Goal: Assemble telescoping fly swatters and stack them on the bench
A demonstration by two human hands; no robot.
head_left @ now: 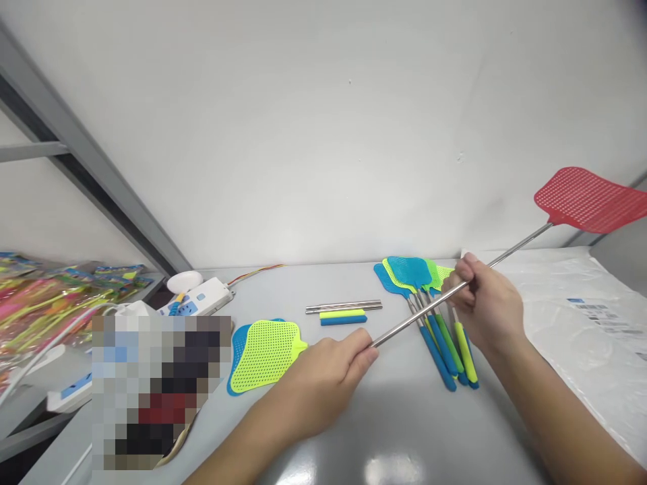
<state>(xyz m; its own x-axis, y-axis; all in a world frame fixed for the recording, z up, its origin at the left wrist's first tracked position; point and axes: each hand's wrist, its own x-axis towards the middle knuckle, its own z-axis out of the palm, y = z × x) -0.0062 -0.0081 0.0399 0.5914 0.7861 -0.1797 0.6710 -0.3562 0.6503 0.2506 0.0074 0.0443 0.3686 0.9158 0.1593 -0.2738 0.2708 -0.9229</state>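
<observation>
A red fly swatter (589,199) with a long metal rod (520,247) stretches from the upper right down to the table's middle. My left hand (328,374) is closed around the rod's lower end. Higher up, my right hand (485,303) pinches the rod between its fingers. Under my right hand lies a bunch of finished blue and green swatters (409,273) with foam grips. Two loose swatter heads, yellow-green on blue (263,353), lie left of my left hand. Bare metal rods (344,306) and two foam grips (342,317) lie behind it.
A white power strip (199,300) and cables sit at the back left. Packed coloured swatters (45,303) are piled at the far left. A clear plastic bag with a label (581,316) covers the right side. A grey wall rises behind the table.
</observation>
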